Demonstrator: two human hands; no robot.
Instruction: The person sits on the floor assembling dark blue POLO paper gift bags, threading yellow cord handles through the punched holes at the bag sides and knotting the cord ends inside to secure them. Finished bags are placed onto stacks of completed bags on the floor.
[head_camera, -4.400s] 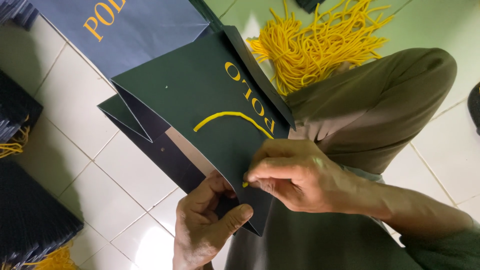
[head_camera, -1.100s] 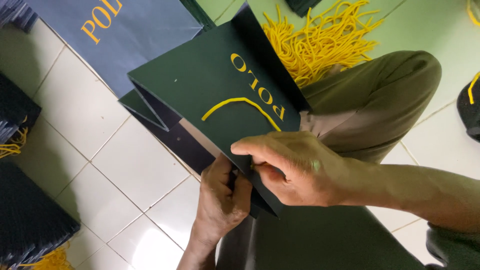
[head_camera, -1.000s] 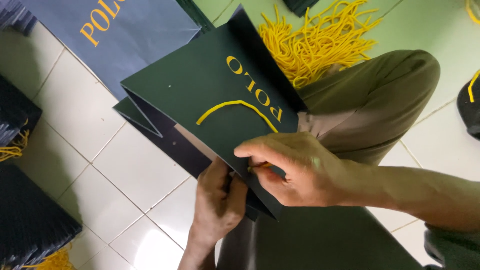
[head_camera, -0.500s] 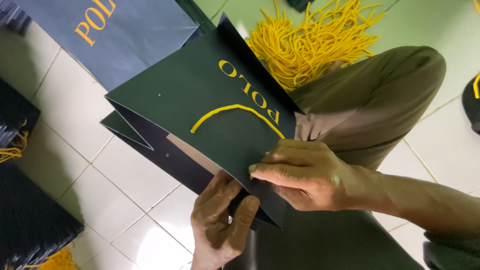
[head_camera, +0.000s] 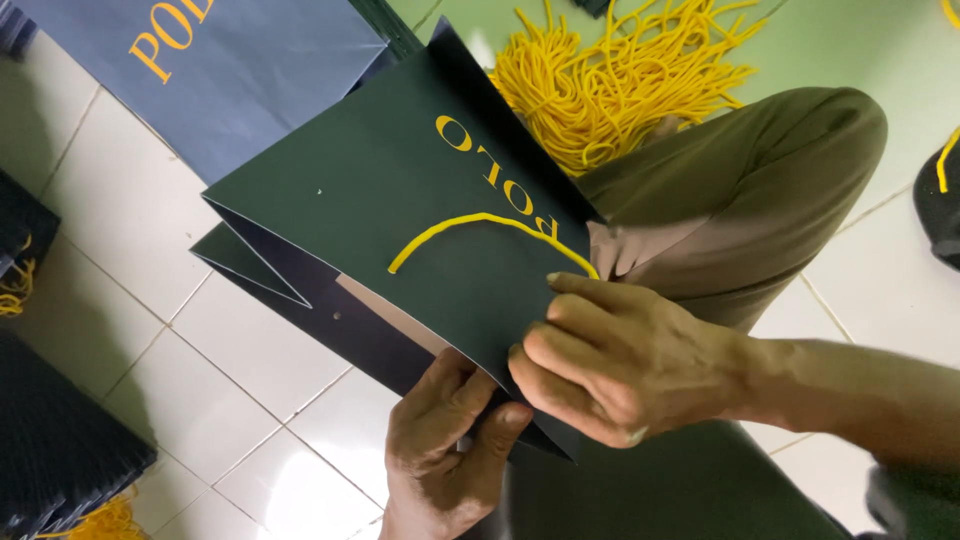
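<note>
Green bag (head_camera: 400, 190) tilted left; both hands' fingertips hidden at bag edge

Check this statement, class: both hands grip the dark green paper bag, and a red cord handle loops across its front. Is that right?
Not quite. The cord handle is yellow, not red, as the head view shows. Both hands, left and right, do grip the dark green paper bag.

green bag (head_camera: 400, 210) tilted; left hand (head_camera: 440, 450) lowered.

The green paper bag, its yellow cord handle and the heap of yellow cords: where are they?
green paper bag (head_camera: 400, 215), head view, flat front panel.
yellow cord handle (head_camera: 470, 222), head view, top of its arc.
heap of yellow cords (head_camera: 610, 80), head view, middle of pile.
</note>
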